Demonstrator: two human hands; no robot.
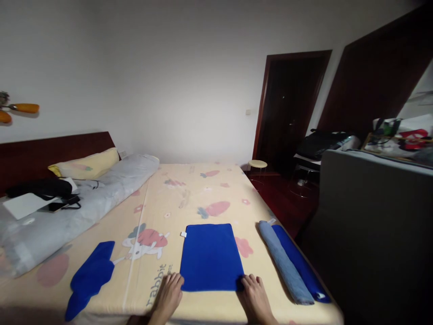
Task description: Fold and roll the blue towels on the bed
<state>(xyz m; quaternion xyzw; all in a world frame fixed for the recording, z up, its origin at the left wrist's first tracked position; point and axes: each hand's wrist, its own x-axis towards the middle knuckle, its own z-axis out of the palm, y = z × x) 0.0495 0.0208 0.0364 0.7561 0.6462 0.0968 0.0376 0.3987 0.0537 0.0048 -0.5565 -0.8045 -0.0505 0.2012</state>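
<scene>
A dark blue towel [211, 256] lies flat and folded into a rectangle on the bed, a small white tag at its far left corner. My left hand [169, 295] rests at its near left corner with the fingertips touching the edge. At the near right corner my right hand [254, 295] lies flat, fingers on the cloth. Both hands have their fingers stretched out and hold nothing. A crumpled blue cloth [90, 276] lies to the left. Two rolled towels, one grey-blue [283, 262] and one dark blue [302, 266], lie side by side on the right.
The bed [189, 198] has a cream sheet printed with cartoon rabbits. A rolled grey quilt [81, 203], a yellow pillow [84, 166] and dark items lie at the left. A grey cabinet [375, 225] stands close on the right; a stool [257, 164] and dark doorway [287, 108] are beyond.
</scene>
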